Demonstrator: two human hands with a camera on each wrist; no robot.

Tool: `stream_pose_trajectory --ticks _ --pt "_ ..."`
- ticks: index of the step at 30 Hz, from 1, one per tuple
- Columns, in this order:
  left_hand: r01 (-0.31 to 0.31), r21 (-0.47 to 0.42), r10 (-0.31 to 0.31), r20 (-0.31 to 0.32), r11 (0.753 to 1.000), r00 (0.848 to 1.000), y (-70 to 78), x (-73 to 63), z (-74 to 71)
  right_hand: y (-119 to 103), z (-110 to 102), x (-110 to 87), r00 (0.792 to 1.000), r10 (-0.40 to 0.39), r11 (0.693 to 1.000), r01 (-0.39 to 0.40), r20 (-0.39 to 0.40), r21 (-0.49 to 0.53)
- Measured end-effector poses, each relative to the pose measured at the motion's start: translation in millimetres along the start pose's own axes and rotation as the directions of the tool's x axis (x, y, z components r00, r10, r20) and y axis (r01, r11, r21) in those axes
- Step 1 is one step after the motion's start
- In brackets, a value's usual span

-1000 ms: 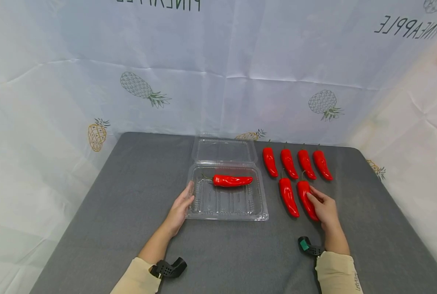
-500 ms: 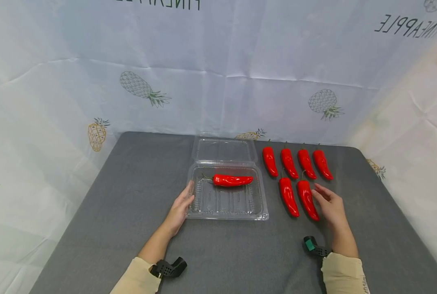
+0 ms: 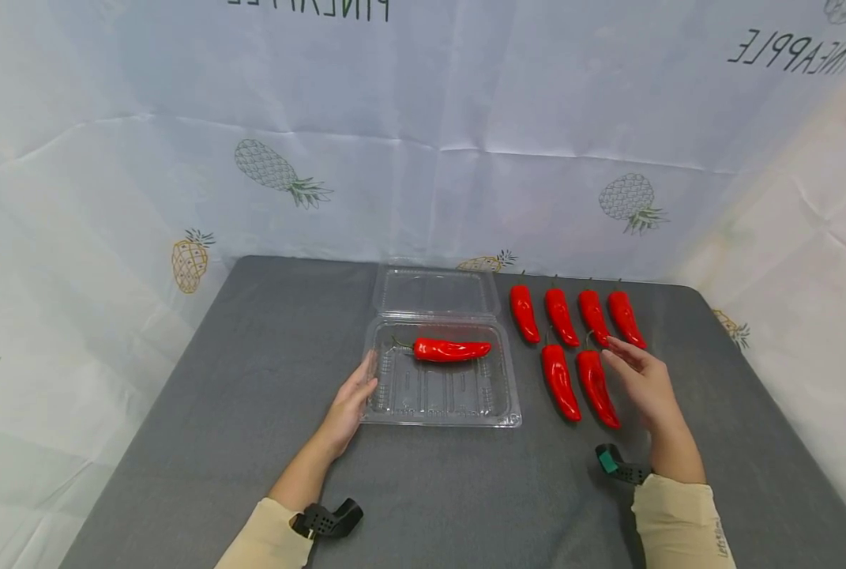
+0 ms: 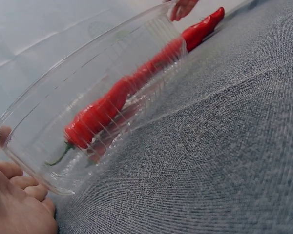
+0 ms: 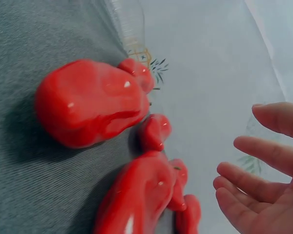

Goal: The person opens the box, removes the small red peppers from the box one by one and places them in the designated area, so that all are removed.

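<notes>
My left hand (image 3: 346, 409) holds the left edge of a clear plastic clamshell box (image 3: 430, 417), which stands with its lid (image 3: 437, 292) folded back. Inside the box a red chili pepper (image 3: 451, 350) lies crosswise, its green stem pointing left. In the left wrist view, fingers (image 4: 27, 183) meet the near corner of the box wall. My right hand (image 3: 648, 389) hovers with spread fingers at the right of the front-row red pepper (image 3: 597, 391), its fingertips near the back row. The right wrist view shows nothing in that hand (image 5: 263, 180).
Another front-row pepper (image 3: 561, 383) lies between the box and the right hand. Several more peppers (image 3: 524, 314) form a back row near the far edge of the grey table (image 3: 266, 348). A pineapple-print curtain (image 3: 366, 182) hangs behind.
My right hand has let go of the right front-row pepper and moved right and slightly away from me, toward the back row. The left hand and box have stayed in place.
</notes>
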State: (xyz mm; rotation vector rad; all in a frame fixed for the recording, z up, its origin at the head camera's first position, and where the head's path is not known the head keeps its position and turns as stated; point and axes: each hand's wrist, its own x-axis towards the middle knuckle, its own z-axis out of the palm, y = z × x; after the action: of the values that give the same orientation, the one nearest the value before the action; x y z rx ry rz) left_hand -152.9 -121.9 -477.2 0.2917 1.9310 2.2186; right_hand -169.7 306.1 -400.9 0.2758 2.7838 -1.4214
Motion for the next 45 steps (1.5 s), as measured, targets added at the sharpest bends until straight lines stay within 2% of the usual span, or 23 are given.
stream_pose_trajectory --ticks 14,20,27,35,41,45 --pt "0.010 0.012 -0.010 -0.003 1.000 1.000 0.8 -1.3 0.6 -34.8 3.1 4.6 0.993 -0.120 0.992 0.120 0.006 -0.039" --pt "0.003 0.014 -0.003 0.000 1.000 1.000 -0.1 -1.7 -0.1 -47.9 13.9 11.0 0.985 -0.157 0.988 0.157 0.065 0.001" --pt "-0.002 0.019 0.002 0.005 1.000 1.000 -0.2 -1.9 0.1 -61.7 27.1 20.0 0.981 -0.143 0.989 0.137 0.130 0.056" --pt "-0.021 0.031 0.020 0.011 0.999 1.000 -0.6 -0.4 -0.3 -73.4 42.5 32.1 0.953 -0.200 0.978 0.180 0.228 0.105" --pt "-0.016 0.031 0.015 0.007 0.999 1.000 -0.7 -1.1 0.6 -84.0 60.7 41.4 0.940 -0.195 0.981 0.182 0.279 0.071" --pt "-0.014 0.035 0.014 0.000 0.999 1.000 -0.2 -0.8 1.1 -90.8 70.1 47.0 0.919 -0.222 0.975 0.210 0.327 0.072"
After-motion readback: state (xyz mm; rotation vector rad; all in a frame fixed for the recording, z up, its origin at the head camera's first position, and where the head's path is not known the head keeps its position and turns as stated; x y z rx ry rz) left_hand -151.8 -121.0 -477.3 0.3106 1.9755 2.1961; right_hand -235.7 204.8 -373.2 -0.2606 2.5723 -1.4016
